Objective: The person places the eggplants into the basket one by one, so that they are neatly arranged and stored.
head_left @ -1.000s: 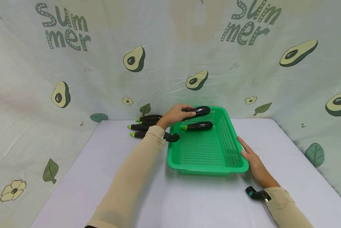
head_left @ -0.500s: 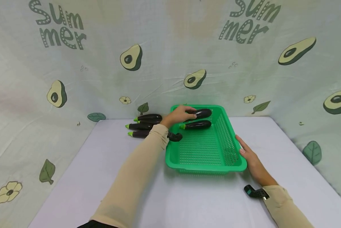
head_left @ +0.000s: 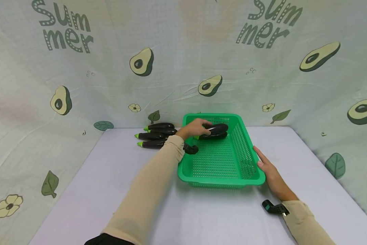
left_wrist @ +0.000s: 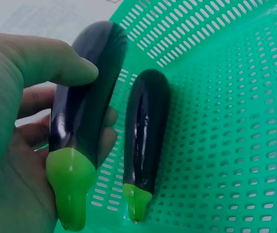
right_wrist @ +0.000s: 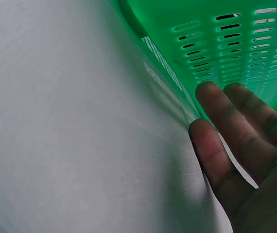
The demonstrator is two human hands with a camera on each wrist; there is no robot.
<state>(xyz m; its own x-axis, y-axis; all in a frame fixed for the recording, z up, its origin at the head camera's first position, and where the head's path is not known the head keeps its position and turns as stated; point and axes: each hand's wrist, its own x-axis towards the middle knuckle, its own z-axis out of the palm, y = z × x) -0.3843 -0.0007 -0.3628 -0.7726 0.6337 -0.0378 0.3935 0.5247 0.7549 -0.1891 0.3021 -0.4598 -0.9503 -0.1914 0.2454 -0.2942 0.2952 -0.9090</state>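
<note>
The left arm (head_left: 146, 183) reaches far forward, slanting inward; the left hand (head_left: 195, 128) grips, thumb (left_wrist: 56, 60) opposed to curled fingers. The right arm (head_left: 306, 221) also angles inward, the right hand (head_left: 272, 177) lower, its visible fingers (right_wrist: 235, 131) nearly straight.

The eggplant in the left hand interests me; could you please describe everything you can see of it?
The held eggplant is elongated and rounded at its far end, purple-black, smooth and glossy, with a bright green cap tapering to a stem end that points back toward the wrist. The left hand grips it between thumb and fingers over the green basket, beside another eggplant. Whether it touches the basket is unclear.
</note>
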